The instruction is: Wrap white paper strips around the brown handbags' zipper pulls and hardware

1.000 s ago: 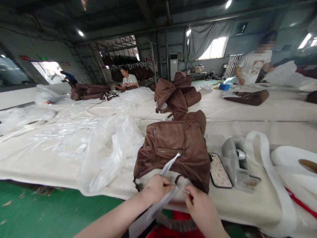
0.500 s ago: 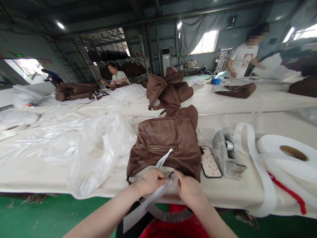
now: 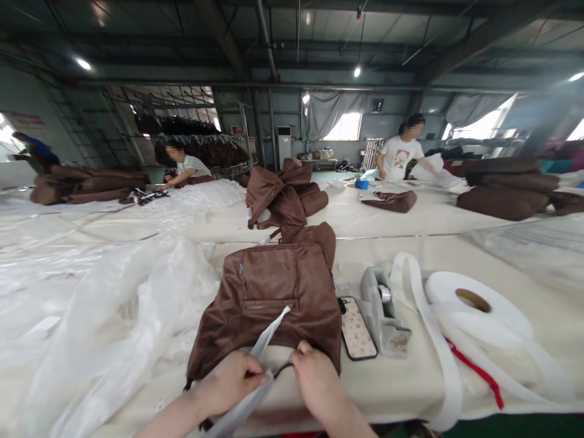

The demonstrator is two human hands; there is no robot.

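Note:
A brown leather-like bag point(image 3: 274, 280) lies on the pale table, its zipped pocket facing up. Below its lower edge, my left hand point(image 3: 235, 380) is closed, pinching a white strip point(image 3: 269, 334) that runs up to the pocket zipper and down past my wrist. My right hand point(image 3: 312, 374) is closed too, thumb and finger pressed on a thin dark strap at the bag's lower edge. The strap stretches toward my left fingertips.
Right of the bag lie a patterned phone point(image 3: 358, 328), a grey tape dispenser point(image 3: 383, 310), a white tape roll point(image 3: 479, 304) and a red strip point(image 3: 477, 374). Clear plastic point(image 3: 123, 322) covers the left. More brown bags point(image 3: 283, 194) are piled behind; co-workers are across the table.
The view has tilted up and turned right, so the bag and table items appear further left and lower. Both hands keep their grips, with the dark strap now more stretched between them.

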